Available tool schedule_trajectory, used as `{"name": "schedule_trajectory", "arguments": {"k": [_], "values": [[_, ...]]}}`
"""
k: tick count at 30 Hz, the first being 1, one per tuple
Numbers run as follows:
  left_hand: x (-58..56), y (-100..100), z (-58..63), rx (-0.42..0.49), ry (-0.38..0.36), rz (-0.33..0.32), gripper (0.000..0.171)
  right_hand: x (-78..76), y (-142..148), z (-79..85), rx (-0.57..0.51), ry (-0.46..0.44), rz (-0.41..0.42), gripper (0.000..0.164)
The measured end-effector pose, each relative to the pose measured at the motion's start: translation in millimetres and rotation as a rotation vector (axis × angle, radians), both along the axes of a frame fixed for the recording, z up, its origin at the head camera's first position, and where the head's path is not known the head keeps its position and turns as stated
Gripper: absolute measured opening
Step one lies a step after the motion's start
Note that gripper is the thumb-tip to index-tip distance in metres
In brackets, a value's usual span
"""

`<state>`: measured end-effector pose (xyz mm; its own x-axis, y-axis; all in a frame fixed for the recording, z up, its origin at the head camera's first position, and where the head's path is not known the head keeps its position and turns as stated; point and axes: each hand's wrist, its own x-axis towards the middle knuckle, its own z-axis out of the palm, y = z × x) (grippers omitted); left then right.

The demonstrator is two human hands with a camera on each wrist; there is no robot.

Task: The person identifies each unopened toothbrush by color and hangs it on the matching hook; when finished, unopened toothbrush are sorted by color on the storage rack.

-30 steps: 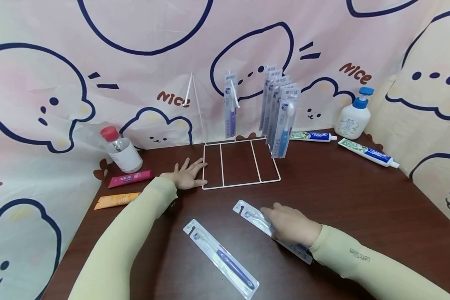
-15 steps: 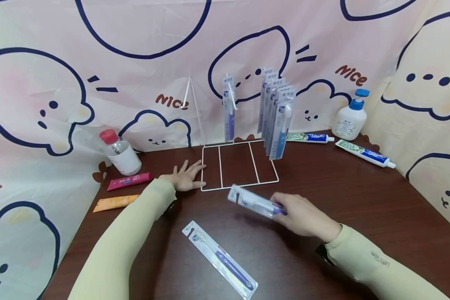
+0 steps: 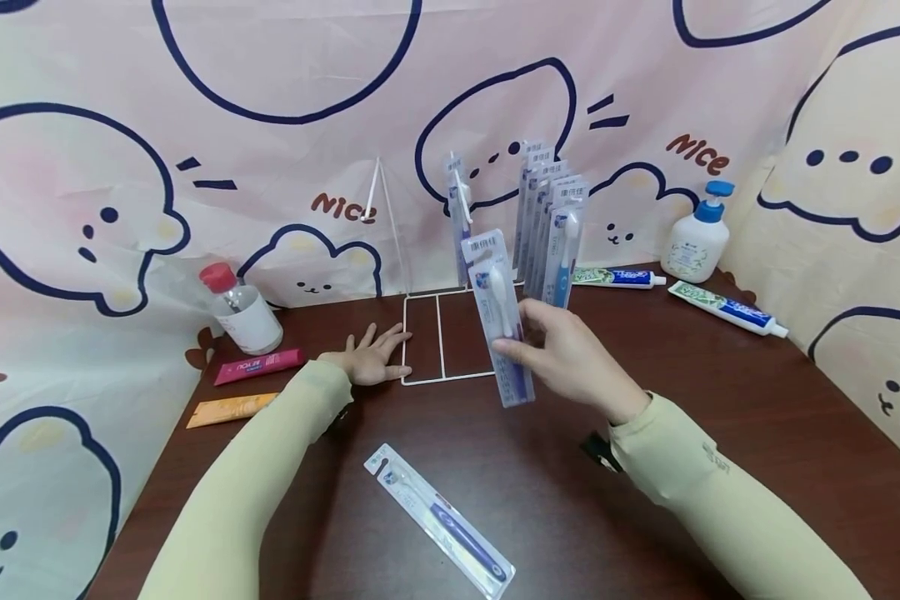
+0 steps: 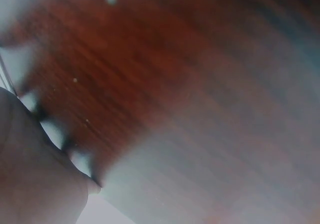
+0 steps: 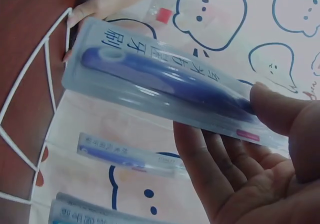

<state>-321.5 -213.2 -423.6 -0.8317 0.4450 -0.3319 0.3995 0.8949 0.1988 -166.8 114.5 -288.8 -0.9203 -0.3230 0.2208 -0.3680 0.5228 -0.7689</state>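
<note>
My right hand (image 3: 573, 354) pinches a packaged purple toothbrush (image 3: 498, 317) between thumb and fingers, holding it nearly upright above the front of a white wire rack (image 3: 441, 337). In the right wrist view the toothbrush pack (image 5: 165, 84) shows its purple handle close up. My left hand (image 3: 371, 357) lies flat with spread fingers on the table, its fingertips touching the rack's left edge. Another packaged toothbrush (image 3: 457, 212) hangs from a rack hook behind. Several more toothbrush packs (image 3: 558, 242) hang in a row at the right. One purple toothbrush pack (image 3: 442, 521) lies on the table in front.
At the left stand a red-capped bottle (image 3: 243, 312), a pink tube (image 3: 258, 365) and an orange tube (image 3: 228, 410). Two toothpaste tubes, one nearer (image 3: 727, 308), lie at the right beside a blue-topped pump bottle (image 3: 697, 237). A patterned curtain (image 3: 300, 183) backs the table.
My right hand has picked up a toothbrush pack from the table, raised it toward the rack and turned it upright. My left hand has stayed in place.
</note>
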Motion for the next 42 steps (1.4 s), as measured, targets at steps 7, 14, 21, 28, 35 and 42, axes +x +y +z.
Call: {"name": "schedule_trajectory", "arguments": {"k": [7, 14, 21, 28, 35, 42], "values": [[3.1, 2, 4.9, 0.048, -0.008, -0.024, 0.078, -24.5, -11, 5.5, -0.024, 0.004, -0.03, 0.046], [3.7, 3, 6.5, 0.015, -0.01, -0.022, 0.077, -39.5, -17, 4.8, 0.007, -0.009, -0.064, 0.044], [4.7, 2, 5.4, 0.026, -0.014, -0.007, 0.077, -57.7, -24, 2.0, 0.015, -0.021, -0.087, 0.039], [6.4, 1, 4.2, 0.037, 0.002, -0.014, 0.079, -87.5, -33, -4.4, 0.016, -0.044, -0.087, 0.038], [-0.5, -2, -5.1, 0.032, -0.011, 0.01, 0.08, -125.0, -45, -6.6, -0.035, -0.07, -0.058, 0.041], [-2.9, -3, -6.2, 0.026, -0.006, 0.005, 0.08, -156.4, -56, -3.6, -0.063, -0.094, -0.076, 0.044]]}}
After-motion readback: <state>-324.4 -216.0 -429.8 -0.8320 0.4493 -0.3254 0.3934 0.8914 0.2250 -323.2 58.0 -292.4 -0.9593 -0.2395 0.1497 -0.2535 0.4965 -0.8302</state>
